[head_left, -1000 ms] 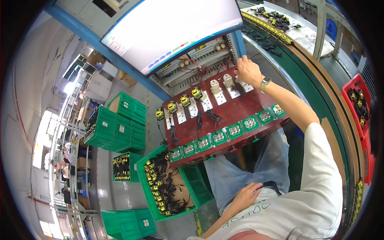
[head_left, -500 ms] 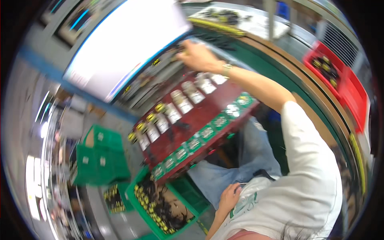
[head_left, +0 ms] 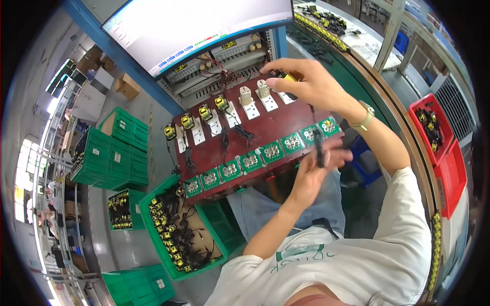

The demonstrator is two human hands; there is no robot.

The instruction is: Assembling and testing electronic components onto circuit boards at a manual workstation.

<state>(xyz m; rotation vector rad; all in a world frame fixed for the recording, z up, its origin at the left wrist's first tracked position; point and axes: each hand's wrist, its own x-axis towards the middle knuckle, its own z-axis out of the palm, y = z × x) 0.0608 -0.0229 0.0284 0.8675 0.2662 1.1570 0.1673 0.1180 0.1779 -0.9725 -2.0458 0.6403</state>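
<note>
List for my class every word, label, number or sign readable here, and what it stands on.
Monitor: on-screen text, too small to read.
Instrument panels: yellow displays, too small to read.
White shirt: green lettering, creased, left unquoted.
Green crates: white labels, too small to read.

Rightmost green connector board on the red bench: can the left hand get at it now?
Probably yes: the left hand is just below the green connector board in the view, with nothing solid visibly between, though the black cable at that hand could interfere.
</note>
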